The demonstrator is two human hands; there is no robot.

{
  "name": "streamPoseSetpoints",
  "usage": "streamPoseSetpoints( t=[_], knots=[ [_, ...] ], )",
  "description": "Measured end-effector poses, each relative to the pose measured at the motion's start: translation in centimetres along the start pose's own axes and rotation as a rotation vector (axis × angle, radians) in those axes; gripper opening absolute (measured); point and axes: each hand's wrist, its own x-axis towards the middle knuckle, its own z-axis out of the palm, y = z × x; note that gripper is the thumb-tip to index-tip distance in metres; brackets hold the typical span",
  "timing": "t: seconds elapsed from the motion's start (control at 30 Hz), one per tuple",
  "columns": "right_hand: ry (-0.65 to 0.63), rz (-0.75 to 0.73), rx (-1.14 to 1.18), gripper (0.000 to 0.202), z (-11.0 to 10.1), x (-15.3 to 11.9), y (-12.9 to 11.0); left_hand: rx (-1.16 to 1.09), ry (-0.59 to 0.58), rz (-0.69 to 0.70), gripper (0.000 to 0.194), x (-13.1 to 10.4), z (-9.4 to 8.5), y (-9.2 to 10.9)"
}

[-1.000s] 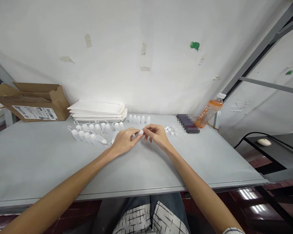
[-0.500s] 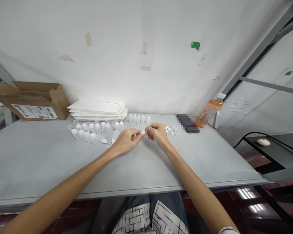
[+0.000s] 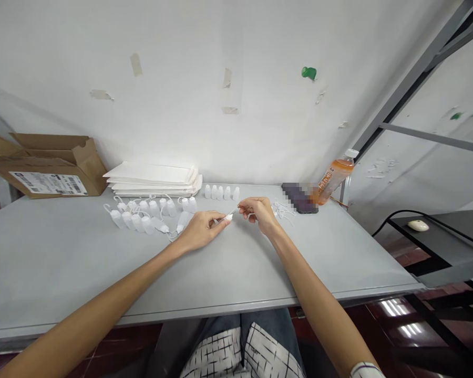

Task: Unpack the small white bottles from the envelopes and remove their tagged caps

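Observation:
My left hand pinches a small white dropper bottle between thumb and fingers. Only its white tip end shows; the rest is hidden in the hand. A thin white strap runs from that tip towards my right hand, whose thumb and forefinger are closed on its end. Left of my hands stand and lie several white bottles with looped straps. A row of several strapless bottles stands upright near the wall. Beside my right hand lies a loose pile of white caps with straps.
A stack of white envelopes and an open cardboard box are at the back left. A dark phone lies at the back right, against a bottle of orange drink. The grey table ends at a front edge before my lap.
My right hand has drawn slightly away from my left, and the strap now shows stretched between them. The whole view has shifted a little.

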Motion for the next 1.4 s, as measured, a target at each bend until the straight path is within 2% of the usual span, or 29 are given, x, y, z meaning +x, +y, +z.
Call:
streamPoseSetpoints(
  t=[0.17,0.23,0.33,0.47,0.53,0.63,0.77,0.97,1.13,1.4],
  knots=[
    [-0.146,0.005,-0.073,0.016,-0.3,-0.3,0.0,-0.01,0.044,-0.012,0.037,0.0,0.0,0.0],
    [-0.16,-0.002,-0.129,0.021,0.0,-0.4,0.0,-0.008,0.062,-0.019,0.037,0.1,0.0,-0.1],
    [-0.098,-0.04,-0.206,0.029,0.1,-0.5,0.0,0.008,0.086,-0.038,0.037,0.1,-0.2,-0.1],
    [0.04,-0.196,-0.258,0.032,-0.2,-0.5,0.1,0.07,0.103,-0.041,0.037,0.1,-0.3,-0.3],
    [0.04,-0.229,-0.27,0.035,-0.3,-0.6,0.0,0.108,0.117,-0.034,0.036,0.2,-0.3,-0.4],
    [-0.055,-0.202,-0.31,0.04,-0.2,-0.8,0.0,0.163,0.136,-0.016,0.034,0.3,-0.2,-0.7],
    [-0.182,-0.139,-0.324,0.038,0.3,-0.9,0.3,0.284,0.137,0.004,0.034,0.1,0.0,-1.0],
    [-0.259,-0.062,-0.248,0.037,0.8,-0.7,1.1,0.413,0.118,0.004,0.032,0.0,0.1,-1.4],
    [-0.281,-0.008,-0.187,0.034,1.2,-0.7,1.3,0.482,0.121,0.016,0.033,0.0,0.2,-1.8],
    [-0.2,0.034,-0.136,0.029,1.6,-0.1,2.1,0.514,0.119,-0.002,0.028,0.2,0.0,-1.8]
  ],
)
